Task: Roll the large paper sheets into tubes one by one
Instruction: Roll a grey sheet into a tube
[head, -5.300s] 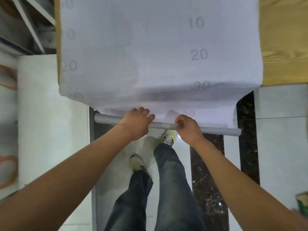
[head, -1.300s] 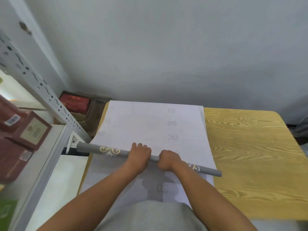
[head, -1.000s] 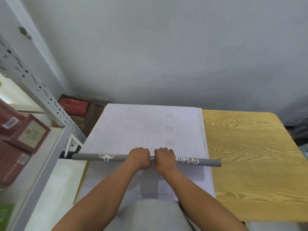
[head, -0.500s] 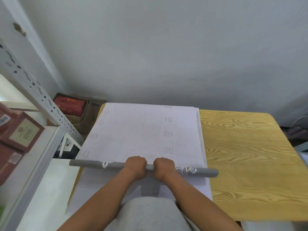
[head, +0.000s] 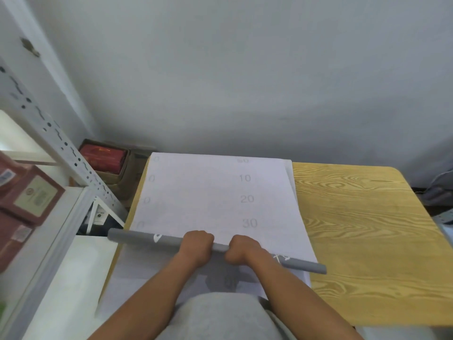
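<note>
Head view: we grip the grey tube (head: 144, 240) mid-length, left hand (head: 196, 247) and right hand (head: 241, 251) both wrapped around it. Paper sheet (head: 215, 195) mostly flat on the table (head: 367, 229); rolling barely started.

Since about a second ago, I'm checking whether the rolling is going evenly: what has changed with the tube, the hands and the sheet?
The grey tube has gone askew on the paper sheet: its right end swung toward the person, its left end stayed put. It was level a second ago. Both hands came back with it, the left hand and right hand gripping its middle as before. The sheet lies where it did on the wooden table.
</note>
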